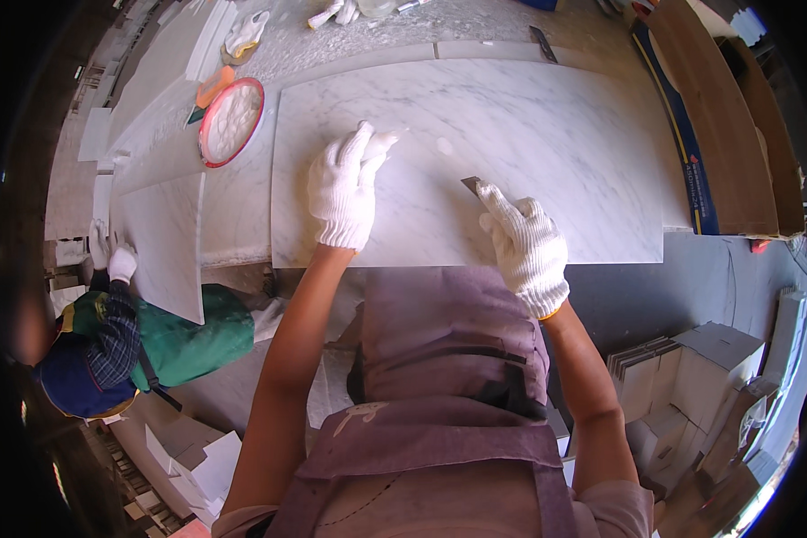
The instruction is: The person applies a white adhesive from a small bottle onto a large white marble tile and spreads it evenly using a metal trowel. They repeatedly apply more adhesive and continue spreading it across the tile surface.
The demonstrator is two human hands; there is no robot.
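A large white marble slab with grey veins (511,117) lies flat in front of me. My left hand (342,186), in a white knit glove, is over its left part, thumb and fingers drawn together; whether something small is between the fingertips I cannot make out. My right hand (529,244), gloved the same way, grips a small dark scraper blade (471,185) whose end points up and left, close over the slab. Between the hands and farther back, a pale spot (445,145) shows on the marble. The right fingers partly hide the scraper.
A red-rimmed bowl of white paste (233,125) and an orange block (213,87) stand left of the slab. A second dark blade (542,45) lies behind it. Cardboard boxes (722,117) border the right. At left, a co-worker (143,350) handles another slab (166,238).
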